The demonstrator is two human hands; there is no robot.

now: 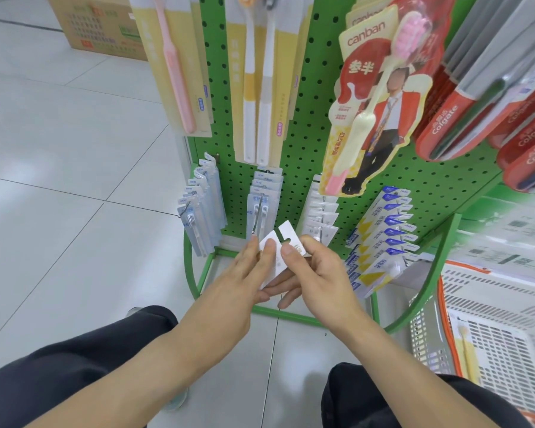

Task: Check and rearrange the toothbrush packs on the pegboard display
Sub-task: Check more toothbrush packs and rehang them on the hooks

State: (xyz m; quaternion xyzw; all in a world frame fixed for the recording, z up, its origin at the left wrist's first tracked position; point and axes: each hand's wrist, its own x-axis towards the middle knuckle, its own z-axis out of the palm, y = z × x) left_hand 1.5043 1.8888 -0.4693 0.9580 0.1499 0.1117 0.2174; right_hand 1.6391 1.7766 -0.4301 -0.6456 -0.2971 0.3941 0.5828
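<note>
At frame centre both hands pinch one white pack [279, 242], left hand [244, 279] and right hand [318, 273] equally near, its slotted end pointing up-left toward the hook [258, 216] just above.

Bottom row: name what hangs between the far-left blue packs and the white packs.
In the head view, one hook of blue packs hangs between the far-left blue packs and the white packs.
</note>
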